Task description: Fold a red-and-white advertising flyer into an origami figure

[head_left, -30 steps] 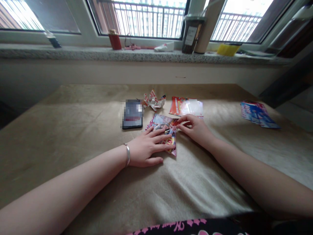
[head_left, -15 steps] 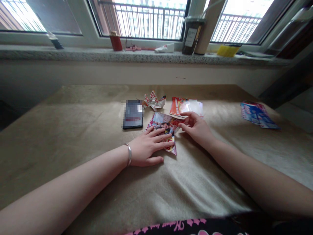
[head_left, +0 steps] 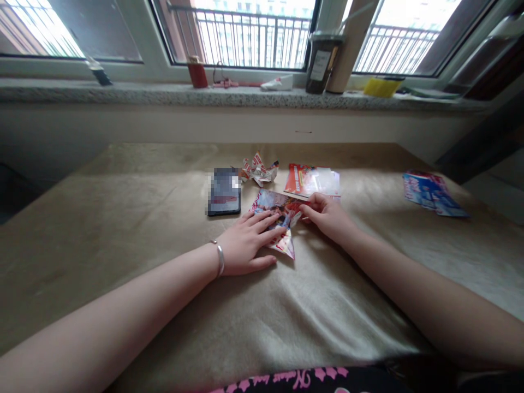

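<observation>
A colourful printed paper sheet (head_left: 268, 201) with a folded corner lies on the cloth-covered table. My left hand (head_left: 251, 240) rests flat on it, fingers spread, with a silver bracelet at the wrist. At the sheet's right edge, my right hand (head_left: 325, 215) pinches a folded part of the paper between thumb and fingers. Just behind that hand sits a stack of red and white cards or packets (head_left: 313, 180). Left of the sheet lies a dark phone (head_left: 224, 191), its screen blurred out.
Behind the phone is a crumpled printed wrapper (head_left: 262, 172). Several blue and red packets (head_left: 434, 194) lie at the far right of the table (head_left: 123, 234). On the stone windowsill (head_left: 143, 95) stand a red cup (head_left: 197, 73), a dark container (head_left: 321, 63) and a yellow object (head_left: 381, 87).
My right hand's fingers have closed in at the sheet's right edge and sit slightly lower. My left hand stays flat on the sheet. The view has shifted a little.
</observation>
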The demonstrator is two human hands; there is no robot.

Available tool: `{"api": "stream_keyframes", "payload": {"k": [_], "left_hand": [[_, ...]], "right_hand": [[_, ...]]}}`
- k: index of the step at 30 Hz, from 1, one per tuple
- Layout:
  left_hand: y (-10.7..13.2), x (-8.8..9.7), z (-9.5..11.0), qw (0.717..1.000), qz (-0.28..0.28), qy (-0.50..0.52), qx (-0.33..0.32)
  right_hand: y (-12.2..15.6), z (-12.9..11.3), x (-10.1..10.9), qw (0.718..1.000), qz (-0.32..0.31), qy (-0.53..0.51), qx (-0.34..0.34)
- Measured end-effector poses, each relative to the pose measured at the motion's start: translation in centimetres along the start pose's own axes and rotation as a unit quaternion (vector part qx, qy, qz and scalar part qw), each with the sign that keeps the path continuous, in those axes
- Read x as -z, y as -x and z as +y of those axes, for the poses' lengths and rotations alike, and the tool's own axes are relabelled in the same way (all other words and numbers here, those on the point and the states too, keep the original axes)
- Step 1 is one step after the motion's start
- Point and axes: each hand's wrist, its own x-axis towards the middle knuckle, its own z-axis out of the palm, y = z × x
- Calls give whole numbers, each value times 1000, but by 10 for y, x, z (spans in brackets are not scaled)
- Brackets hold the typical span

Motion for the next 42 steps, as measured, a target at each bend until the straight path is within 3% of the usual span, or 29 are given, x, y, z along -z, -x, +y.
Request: {"api": "stream_keyframes", "payload": {"k": [4, 11, 17, 22, 27, 32, 42], "left_hand": [[-1, 1, 5, 1000, 15, -6, 20], [3, 7, 19, 996, 44, -54, 55], [3, 11, 31, 995, 22, -65, 76], [0, 16, 43, 993, 17, -53, 107], [-2, 19, 53, 991, 13, -38, 128], [0, 16, 52, 989, 42, -50, 130], [0, 9, 42, 988, 117, -23, 100]], "right_hand": [[1, -6, 2, 999, -31, 30, 14], [3, -11, 7, 998, -59, -1, -36], [8, -20, 7, 996, -57, -6, -74], [15, -30, 3, 994, -72, 55, -59], [19, -25, -6, 991, -68, 119, -8], [17, -15, -13, 990, -45, 126, -35], [30, -13, -9, 991, -45, 125, 19]]}}
